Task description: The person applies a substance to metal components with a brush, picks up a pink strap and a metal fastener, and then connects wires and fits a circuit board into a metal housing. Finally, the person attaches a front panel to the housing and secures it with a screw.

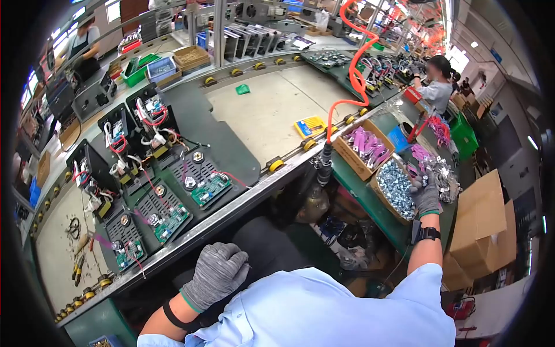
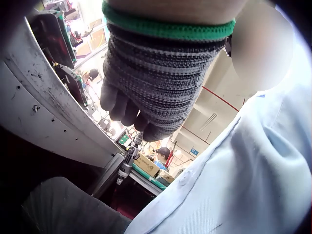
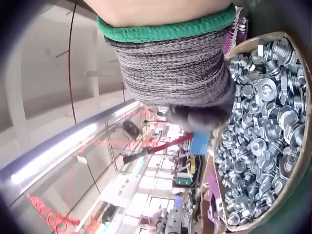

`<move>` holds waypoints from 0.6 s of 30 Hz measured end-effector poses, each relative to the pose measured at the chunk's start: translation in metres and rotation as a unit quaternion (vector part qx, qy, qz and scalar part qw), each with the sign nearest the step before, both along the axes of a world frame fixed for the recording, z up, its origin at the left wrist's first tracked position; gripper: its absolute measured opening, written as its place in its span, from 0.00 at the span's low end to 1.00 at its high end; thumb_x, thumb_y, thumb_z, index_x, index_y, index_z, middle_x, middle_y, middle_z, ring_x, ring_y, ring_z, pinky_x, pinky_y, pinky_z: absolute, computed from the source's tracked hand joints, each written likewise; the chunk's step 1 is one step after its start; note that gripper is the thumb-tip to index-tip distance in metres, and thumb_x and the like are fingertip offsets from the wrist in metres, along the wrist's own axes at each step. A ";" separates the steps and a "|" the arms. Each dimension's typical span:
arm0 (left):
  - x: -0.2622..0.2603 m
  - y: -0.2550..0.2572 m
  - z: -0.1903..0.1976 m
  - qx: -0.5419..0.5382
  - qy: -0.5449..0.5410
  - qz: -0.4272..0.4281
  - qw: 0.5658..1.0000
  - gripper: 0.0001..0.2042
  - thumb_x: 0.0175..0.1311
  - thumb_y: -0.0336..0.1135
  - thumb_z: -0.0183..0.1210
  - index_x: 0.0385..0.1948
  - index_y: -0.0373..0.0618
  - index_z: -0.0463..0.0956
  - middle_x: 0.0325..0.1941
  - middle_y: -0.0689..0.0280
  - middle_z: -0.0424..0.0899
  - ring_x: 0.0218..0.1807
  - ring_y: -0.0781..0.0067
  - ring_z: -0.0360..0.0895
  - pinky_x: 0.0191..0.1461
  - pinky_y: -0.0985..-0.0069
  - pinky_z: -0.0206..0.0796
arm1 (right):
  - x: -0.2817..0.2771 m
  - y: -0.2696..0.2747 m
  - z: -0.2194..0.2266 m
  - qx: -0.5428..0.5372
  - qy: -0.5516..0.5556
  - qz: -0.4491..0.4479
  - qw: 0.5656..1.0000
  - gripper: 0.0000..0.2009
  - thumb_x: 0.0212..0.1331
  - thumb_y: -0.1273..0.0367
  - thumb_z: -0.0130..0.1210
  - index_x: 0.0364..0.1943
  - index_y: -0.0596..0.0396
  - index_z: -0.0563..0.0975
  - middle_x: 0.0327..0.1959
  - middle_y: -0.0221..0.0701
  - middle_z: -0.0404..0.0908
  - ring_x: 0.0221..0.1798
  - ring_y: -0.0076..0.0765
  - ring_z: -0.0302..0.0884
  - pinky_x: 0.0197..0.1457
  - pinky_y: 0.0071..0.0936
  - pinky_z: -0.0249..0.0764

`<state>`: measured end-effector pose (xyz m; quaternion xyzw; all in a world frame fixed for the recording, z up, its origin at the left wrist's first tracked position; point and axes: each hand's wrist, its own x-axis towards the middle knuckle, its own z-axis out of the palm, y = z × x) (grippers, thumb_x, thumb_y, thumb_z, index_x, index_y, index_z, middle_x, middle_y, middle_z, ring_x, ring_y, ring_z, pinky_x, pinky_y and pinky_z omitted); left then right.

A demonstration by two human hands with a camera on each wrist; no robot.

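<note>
My right hand (image 1: 426, 196), in a grey knit glove, is at the far edge of a carton of loose silver screws (image 1: 395, 191). Its fingers reach toward purple-and-silver parts (image 1: 420, 154) behind the carton. In the right wrist view the bent fingers (image 3: 202, 118) overlap the rim beside the screws (image 3: 265, 126); their tips are hidden, and I cannot tell whether they hold anything. My gloved left hand (image 1: 217, 274) hovers over my lap by the rail, fingers curled in, nothing visible in it. In the left wrist view the hand (image 2: 151, 83) shows its back.
Circuit boards (image 1: 163, 222) on black plates lie on the green mat (image 1: 231, 150). A powered screwdriver (image 1: 325, 165) hangs from an orange coiled hose (image 1: 354, 69). Beside the screws stands a box of purple parts (image 1: 365, 147); a large carton (image 1: 480, 225) is right of my arm.
</note>
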<state>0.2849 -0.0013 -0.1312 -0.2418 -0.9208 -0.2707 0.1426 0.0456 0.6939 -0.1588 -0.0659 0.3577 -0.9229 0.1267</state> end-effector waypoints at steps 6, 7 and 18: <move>-0.006 0.008 0.002 0.001 -0.006 -0.023 1.000 0.10 0.48 0.31 0.70 0.32 0.43 0.83 0.35 0.59 0.84 0.36 0.54 0.82 0.40 0.59 0.74 | 0.034 -0.099 0.063 0.028 -0.096 -0.181 0.978 0.23 0.75 0.52 0.51 0.59 0.57 0.77 0.52 0.38 0.79 0.46 0.44 0.77 0.41 0.33 0.76; -0.008 0.010 0.004 -0.004 -0.006 -0.018 1.000 0.10 0.48 0.31 0.70 0.32 0.43 0.83 0.35 0.59 0.84 0.36 0.54 0.82 0.40 0.59 0.74 | 0.037 -0.120 0.076 0.042 -0.077 -0.142 0.986 0.23 0.73 0.56 0.55 0.62 0.59 0.76 0.50 0.37 0.81 0.45 0.38 0.77 0.42 0.30 0.75; -0.020 -0.015 0.066 -0.039 -0.007 0.064 0.997 0.12 0.53 0.34 0.71 0.38 0.42 0.83 0.41 0.58 0.84 0.40 0.54 0.83 0.43 0.58 0.76 | 0.035 -0.425 0.127 0.387 0.150 0.165 0.894 0.16 0.67 0.60 0.61 0.44 0.62 0.80 0.24 0.22 0.73 0.22 0.14 0.64 0.23 0.16 0.57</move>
